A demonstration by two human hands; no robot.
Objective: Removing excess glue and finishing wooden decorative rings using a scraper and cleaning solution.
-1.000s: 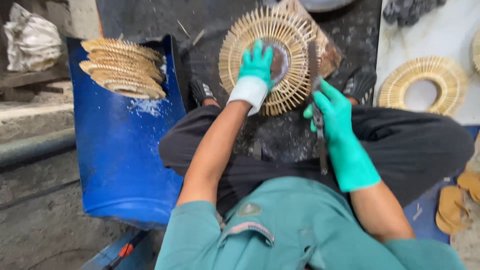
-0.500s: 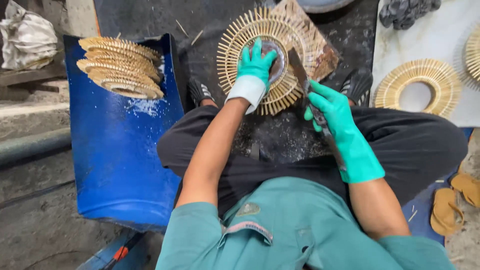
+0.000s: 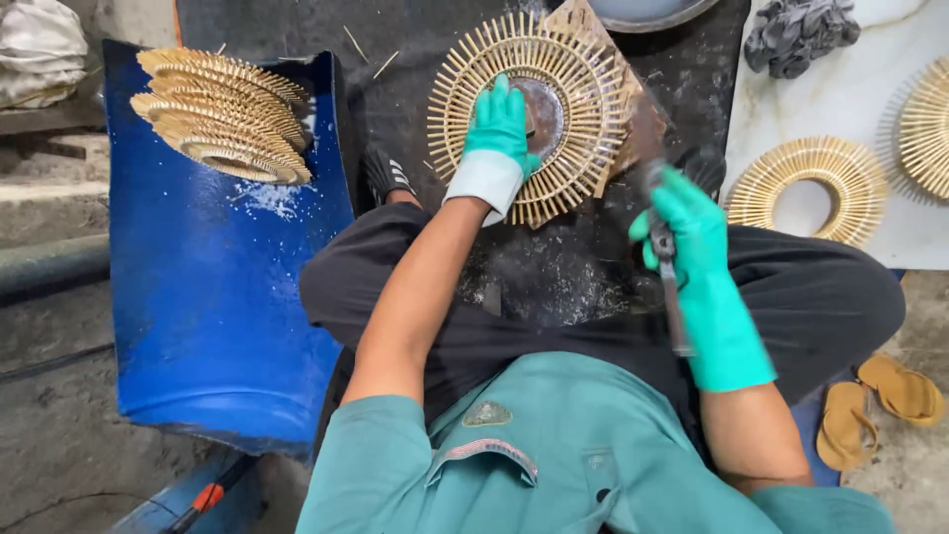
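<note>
My left hand (image 3: 499,129), in a green glove, presses flat on a round sunburst frame of bamboo sticks (image 3: 583,99) that lies on a wooden block (image 3: 647,124) on the dark floor in front of me. My right hand (image 3: 687,232), also gloved in green, grips a thin dark-handled tool (image 3: 672,297), held just right of the block and blurred by motion. The tool's working end is hard to make out. I sit cross-legged in dark trousers and a teal shirt.
A blue curved plastic sheet (image 3: 213,297) at my left carries a stack of finished stick rings (image 3: 222,114). A white slab (image 3: 850,89) at right holds more rings (image 3: 806,188) and a grey rag (image 3: 796,35). Sandals (image 3: 875,405) lie at lower right.
My right hand has pulled the tool back from the frame's right edge toward my knee. My left hand stays pressed on the frame.
</note>
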